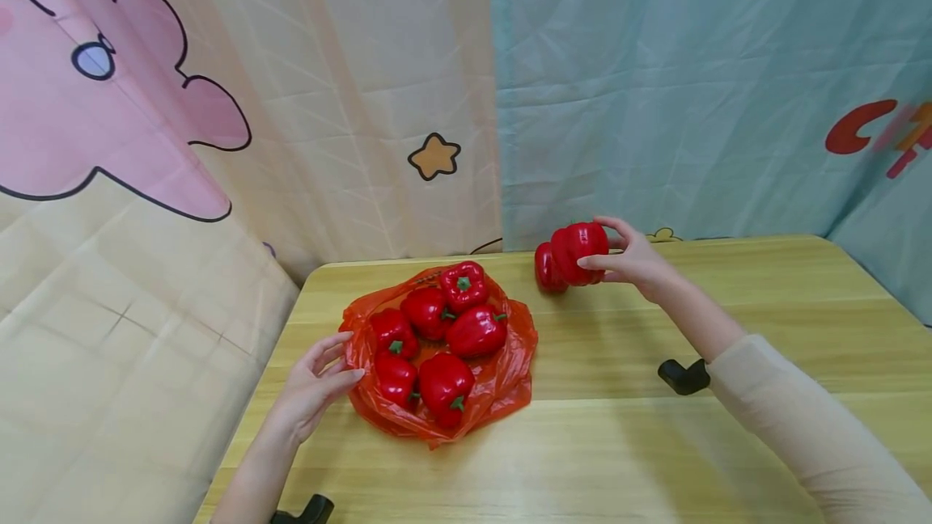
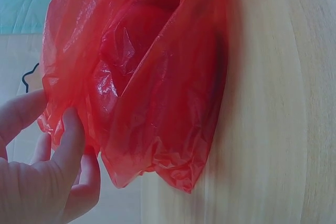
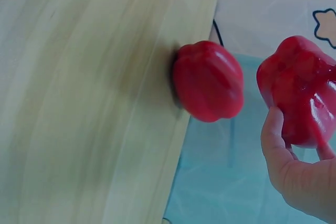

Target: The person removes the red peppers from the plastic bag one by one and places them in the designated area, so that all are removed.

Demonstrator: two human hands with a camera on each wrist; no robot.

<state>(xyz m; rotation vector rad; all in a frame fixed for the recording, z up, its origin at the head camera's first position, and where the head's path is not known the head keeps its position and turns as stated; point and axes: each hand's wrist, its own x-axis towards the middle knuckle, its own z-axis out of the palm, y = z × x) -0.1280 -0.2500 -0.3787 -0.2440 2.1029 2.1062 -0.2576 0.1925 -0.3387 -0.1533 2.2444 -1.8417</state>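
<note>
In the head view my right hand (image 1: pixel 632 261) grips a red bell pepper (image 1: pixel 586 247) above the back of the table. Thumb and fingers hold its side in the right wrist view, where the held pepper (image 3: pixel 302 93) appears lifted. Another red bell pepper (image 3: pixel 208 81) sits on the table beside it, partly covered in the head view. An orange-red plastic bag (image 1: pixel 513 382) lies wide-mouthed at left centre, with several red bell peppers (image 1: pixel 446 385) inside. My left hand (image 1: pixel 309 386) is at the bag's left edge, its fingers loosely spread and touching the plastic (image 2: pixel 152 103).
The wooden table (image 1: pixel 582 443) ends at a back edge against a printed cloth curtain (image 1: pixel 655 103). A black angled object (image 1: pixel 684 377) shows beside the right forearm, and another black piece (image 1: pixel 309 510) beside the left forearm.
</note>
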